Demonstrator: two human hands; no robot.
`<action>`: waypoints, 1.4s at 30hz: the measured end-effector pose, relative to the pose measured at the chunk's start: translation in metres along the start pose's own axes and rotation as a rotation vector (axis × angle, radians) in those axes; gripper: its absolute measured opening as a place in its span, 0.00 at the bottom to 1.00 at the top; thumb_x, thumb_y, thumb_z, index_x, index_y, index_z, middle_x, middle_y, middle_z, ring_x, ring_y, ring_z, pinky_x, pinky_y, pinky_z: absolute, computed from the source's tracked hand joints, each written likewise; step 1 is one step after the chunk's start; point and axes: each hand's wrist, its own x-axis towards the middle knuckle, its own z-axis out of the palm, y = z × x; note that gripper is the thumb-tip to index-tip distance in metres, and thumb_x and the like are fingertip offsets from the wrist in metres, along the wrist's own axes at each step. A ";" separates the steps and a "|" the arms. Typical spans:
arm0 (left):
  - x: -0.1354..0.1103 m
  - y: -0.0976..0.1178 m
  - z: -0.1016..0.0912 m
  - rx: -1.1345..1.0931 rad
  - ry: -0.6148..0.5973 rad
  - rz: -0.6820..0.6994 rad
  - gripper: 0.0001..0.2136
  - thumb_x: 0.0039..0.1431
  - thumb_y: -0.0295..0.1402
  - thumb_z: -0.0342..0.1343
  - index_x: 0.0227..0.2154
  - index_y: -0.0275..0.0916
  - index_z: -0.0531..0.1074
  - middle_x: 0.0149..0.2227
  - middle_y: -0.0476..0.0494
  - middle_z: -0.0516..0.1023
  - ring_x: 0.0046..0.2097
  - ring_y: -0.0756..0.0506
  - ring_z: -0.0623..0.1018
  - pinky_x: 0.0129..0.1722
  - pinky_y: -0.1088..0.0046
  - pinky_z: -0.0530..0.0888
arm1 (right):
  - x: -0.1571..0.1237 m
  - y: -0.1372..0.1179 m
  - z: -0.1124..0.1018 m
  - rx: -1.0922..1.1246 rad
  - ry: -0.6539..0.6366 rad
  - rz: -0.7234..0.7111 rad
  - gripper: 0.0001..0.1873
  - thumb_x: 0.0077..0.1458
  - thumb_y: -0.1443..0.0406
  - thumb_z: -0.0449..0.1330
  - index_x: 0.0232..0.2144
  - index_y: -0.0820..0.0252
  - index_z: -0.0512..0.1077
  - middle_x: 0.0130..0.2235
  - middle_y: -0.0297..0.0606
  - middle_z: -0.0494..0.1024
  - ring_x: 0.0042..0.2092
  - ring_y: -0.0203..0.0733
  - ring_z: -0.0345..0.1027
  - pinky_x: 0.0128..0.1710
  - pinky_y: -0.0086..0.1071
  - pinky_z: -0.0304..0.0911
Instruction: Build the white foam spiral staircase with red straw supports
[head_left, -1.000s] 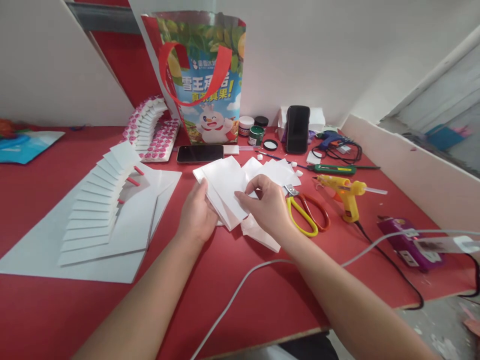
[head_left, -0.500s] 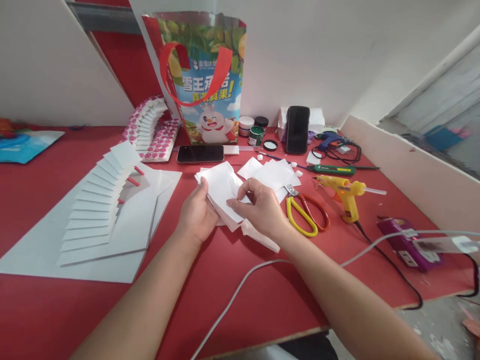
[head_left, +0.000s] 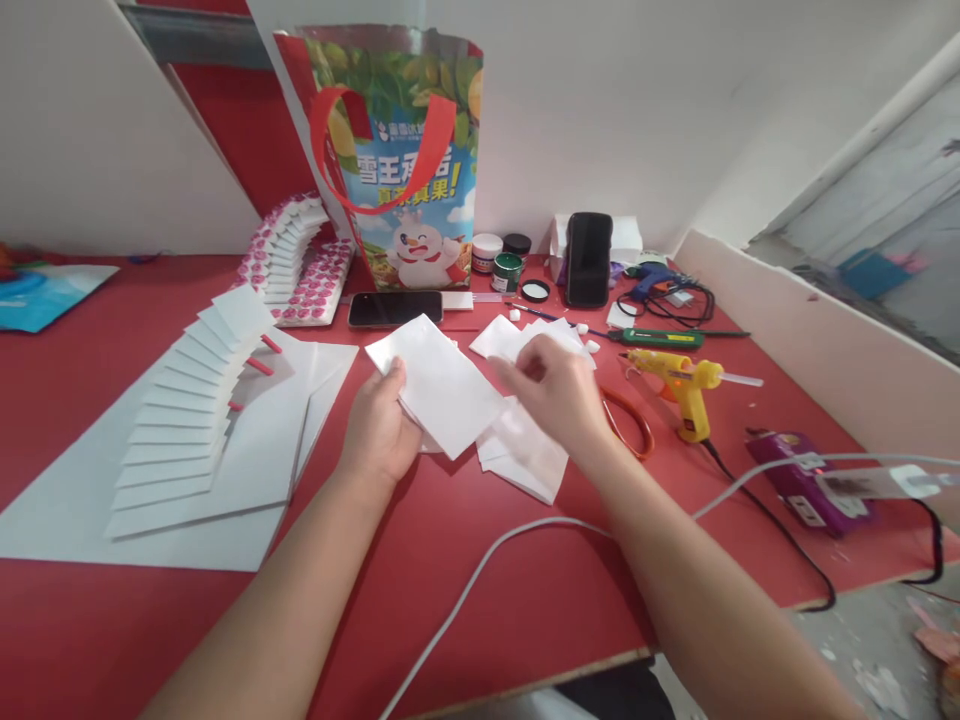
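Observation:
A small stack of white paper pieces point(head_left: 439, 385) lies tilted in my left hand point(head_left: 381, 425), its thumb pressed on the near left edge and the palm underneath. To the right of that stack, my right hand point(head_left: 559, 390) hovers with its thumb stretched out and its fingers loosely curled; I see nothing held in it. Below and beside the right hand lie loose white sheets point(head_left: 529, 450), and more white pieces point(head_left: 499, 335) lie just behind it. Red-handled pliers point(head_left: 630, 425) are partly covered by my right hand and wrist.
On the left, a curved row of overlapping white pieces point(head_left: 176, 420) lies on a white board point(head_left: 225, 535). A yellow glue gun point(head_left: 686, 385), a purple box point(head_left: 806, 480) and a white cable point(head_left: 487, 570) are on the right and front. A printed bag point(head_left: 412, 170) stands behind.
My right hand has drawn away to the right from the stack in my left hand. Loose sheets now show flat beside the stack. The pliers' yellow handle is now hidden.

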 end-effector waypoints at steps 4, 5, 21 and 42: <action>-0.003 0.001 -0.001 0.078 0.007 0.001 0.08 0.65 0.35 0.59 0.43 0.37 0.77 0.43 0.40 0.85 0.52 0.39 0.82 0.54 0.61 0.79 | 0.017 0.026 -0.023 -0.269 0.231 -0.084 0.05 0.54 0.67 0.62 0.34 0.56 0.69 0.38 0.41 0.79 0.41 0.48 0.72 0.43 0.40 0.63; -0.005 0.000 -0.001 0.107 -0.002 0.013 0.09 0.64 0.36 0.61 0.43 0.38 0.77 0.42 0.40 0.85 0.51 0.38 0.83 0.53 0.60 0.79 | 0.021 0.032 -0.026 -0.327 0.252 -0.092 0.07 0.53 0.68 0.62 0.37 0.57 0.70 0.41 0.43 0.79 0.45 0.51 0.71 0.46 0.42 0.64; -0.016 0.002 0.002 0.322 -0.114 -0.014 0.23 0.45 0.43 0.73 0.41 0.36 0.77 0.33 0.43 0.83 0.33 0.41 0.83 0.34 0.67 0.80 | 0.033 0.049 -0.018 -0.419 0.105 0.037 0.15 0.55 0.71 0.58 0.45 0.61 0.75 0.40 0.44 0.81 0.41 0.49 0.73 0.45 0.40 0.65; -0.012 -0.004 0.001 0.321 0.013 0.079 0.20 0.49 0.42 0.69 0.41 0.37 0.75 0.31 0.44 0.82 0.36 0.39 0.83 0.37 0.64 0.78 | 0.013 0.012 -0.022 0.537 0.137 0.065 0.15 0.43 0.71 0.60 0.36 0.53 0.69 0.21 0.22 0.63 0.21 0.33 0.56 0.22 0.30 0.53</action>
